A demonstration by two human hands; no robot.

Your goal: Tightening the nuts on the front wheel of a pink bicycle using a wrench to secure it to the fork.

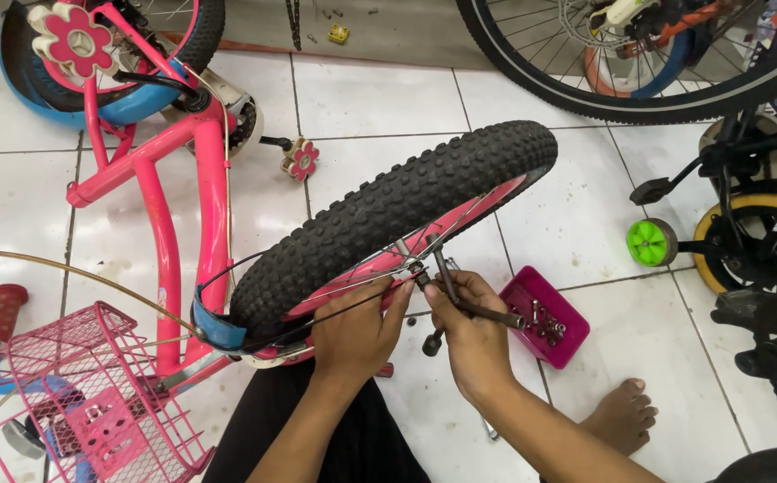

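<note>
- The left hand (353, 333) lies closed against the pink rim (366, 273) of a small bicycle wheel, its fingers curled around the rim edge and the thin spokes near the hub; it grips the wheel and holds nothing else.
- The right hand (471, 333) is just beside the left one, closed around a dark multi-arm socket wrench (449, 300) (one arm points up to the hub, one ends in a round socket below the hand, one goes out to the right).
- The upper arm of the wrench meets the wheel axle (417, 268) directly above the two hands, so its long axis runs up and a little left from the right hand. The right hand is the one on the tool; the left hand is a bit nearer to the rim.
- The wheel, with its knobby black tire (388, 215), rests tilted across the person's lap, its long side going from lower left to upper right.
- To the right of the right hand, on the white tiled floor (567, 206), a small magenta tray (521, 291) holds nuts and bolts; a bare foot (623, 413) is near it.
- At the lower left is a pink wire basket (84, 394).
- Further away lies the pink bicycle frame (169, 188), and beyond it a large black wheel (621, 80) of another bicycle.
</note>
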